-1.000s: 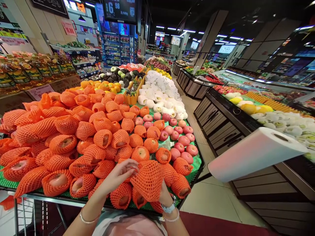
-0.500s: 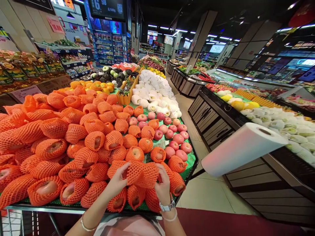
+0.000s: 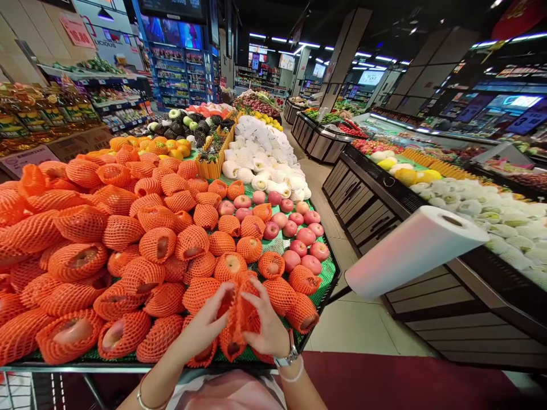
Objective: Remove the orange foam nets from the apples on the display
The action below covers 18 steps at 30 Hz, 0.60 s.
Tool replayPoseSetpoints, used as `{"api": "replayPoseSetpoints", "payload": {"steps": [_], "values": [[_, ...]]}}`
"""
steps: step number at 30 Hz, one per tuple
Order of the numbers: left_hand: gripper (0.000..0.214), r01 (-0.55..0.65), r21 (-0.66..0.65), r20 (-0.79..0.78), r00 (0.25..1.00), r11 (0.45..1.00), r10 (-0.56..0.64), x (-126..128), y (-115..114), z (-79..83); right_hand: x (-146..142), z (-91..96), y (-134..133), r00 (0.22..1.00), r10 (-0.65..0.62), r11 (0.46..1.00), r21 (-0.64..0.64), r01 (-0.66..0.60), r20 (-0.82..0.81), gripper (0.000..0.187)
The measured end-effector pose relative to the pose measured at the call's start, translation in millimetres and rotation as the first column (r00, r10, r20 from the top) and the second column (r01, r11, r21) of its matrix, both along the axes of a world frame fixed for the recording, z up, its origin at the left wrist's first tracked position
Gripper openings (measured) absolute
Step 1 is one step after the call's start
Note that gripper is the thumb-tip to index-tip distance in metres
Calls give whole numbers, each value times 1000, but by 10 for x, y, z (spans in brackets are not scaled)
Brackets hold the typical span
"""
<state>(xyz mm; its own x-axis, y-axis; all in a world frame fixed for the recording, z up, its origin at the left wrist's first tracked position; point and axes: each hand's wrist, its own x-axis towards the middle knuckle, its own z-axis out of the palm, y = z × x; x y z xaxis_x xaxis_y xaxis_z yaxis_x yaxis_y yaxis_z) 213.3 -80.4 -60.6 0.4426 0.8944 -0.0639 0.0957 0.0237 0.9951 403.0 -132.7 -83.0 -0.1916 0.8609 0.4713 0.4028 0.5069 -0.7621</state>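
An orange foam net sleeve (image 3: 239,310) is bunched upright between my two hands, low over the front of the fruit display. My left hand (image 3: 209,322) presses the sleeve from the left with curved fingers. From the right, my right hand (image 3: 267,327) holds it at the fingertips, its fingers somewhat apart and the thumb lower down. No fruit shows inside the sleeve, though its inside is partly hidden. Beneath and around my hands lie several fruits in the same orange netting, such as a netted apple (image 3: 231,266) just beyond my fingertips.
Bare pink apples (image 3: 305,235) lie on a green mat at the right of the display. White-netted fruit (image 3: 260,154) is heaped farther back. A plastic bag roll (image 3: 414,250) juts out at the right edge, above the aisle floor (image 3: 350,324). Another fruit stand (image 3: 371,210) stands across the aisle.
The sleeve was stretched sideways between my hands; now it is narrow and upright. My hands have come closer together, and the right fingers have spread. The view has shifted slightly.
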Motion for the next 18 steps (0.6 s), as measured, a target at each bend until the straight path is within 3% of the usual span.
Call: {"api": "replayPoseSetpoints", "payload": {"steps": [3,7,11,14,16,18], "values": [[50,-48,-63,19,999,997,49,-31,-3,-37,-32,130,34,999,8,1000,8,-8,44,66],[44,-78,-155,171,980,985,104,28,-18,-17,-96,186,33,999,26,999,39,-25,-28,68],[46,-116,-331,266,941,937,210,92,-70,19,-194,103,14,990,-2,999,40,8,-138,78],[43,-171,-453,311,890,875,334,82,-86,-54,-256,-19,13,984,-73,995,50,82,-161,84],[42,-199,-479,346,852,855,392,75,-77,-129,-282,-94,22,991,-80,995,48,86,-109,85],[42,-238,-433,359,839,869,408,82,-60,-190,-302,-146,37,998,-63,997,49,64,-10,85]]}}
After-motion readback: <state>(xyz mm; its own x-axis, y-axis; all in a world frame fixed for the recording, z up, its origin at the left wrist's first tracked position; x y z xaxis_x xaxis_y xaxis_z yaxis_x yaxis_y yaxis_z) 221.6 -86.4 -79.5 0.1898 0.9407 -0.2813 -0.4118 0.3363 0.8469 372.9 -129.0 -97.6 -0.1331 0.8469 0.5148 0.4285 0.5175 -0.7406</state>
